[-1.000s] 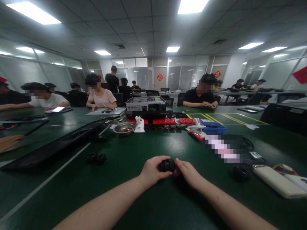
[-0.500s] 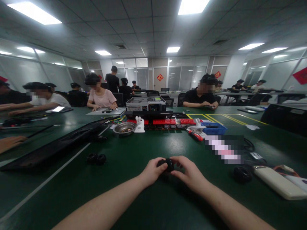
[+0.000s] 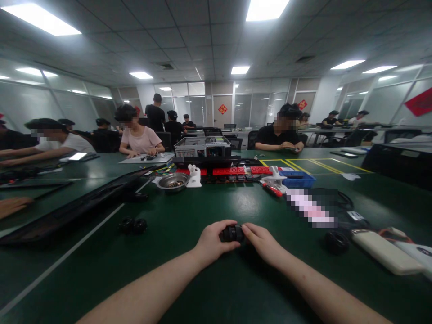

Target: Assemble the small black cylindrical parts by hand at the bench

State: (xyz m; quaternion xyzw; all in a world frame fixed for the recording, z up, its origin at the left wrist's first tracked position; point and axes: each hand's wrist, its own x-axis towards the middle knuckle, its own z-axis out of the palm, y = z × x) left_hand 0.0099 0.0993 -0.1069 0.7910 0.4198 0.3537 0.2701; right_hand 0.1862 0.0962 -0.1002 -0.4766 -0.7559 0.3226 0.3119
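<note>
In the middle foreground my left hand (image 3: 213,240) curls around a small black cylindrical part (image 3: 232,233) with a banded surface, thumb below and fingers above. My right hand (image 3: 261,240) presses its closed fingers to the part's right end. Both hands are low over the green table. The part's exact kind does not show. Left of my hands lie a pair of round black parts (image 3: 132,225), side by side. A dark, round black coil-like thing (image 3: 336,242) lies to the right.
A metal bowl (image 3: 173,181) with small brassy pieces stands ahead, beside a white holder (image 3: 194,176). Red-handled pliers (image 3: 272,189) and a blue tray (image 3: 299,180) lie ahead right. A pale power bank (image 3: 388,252) is at right. A long black panel (image 3: 77,202) spans the left. Co-workers sit opposite.
My right hand's fingers have drawn together at the part's right end, where they were spread around it. My left hand's grip has opened wider around the part. The view has shifted slightly.
</note>
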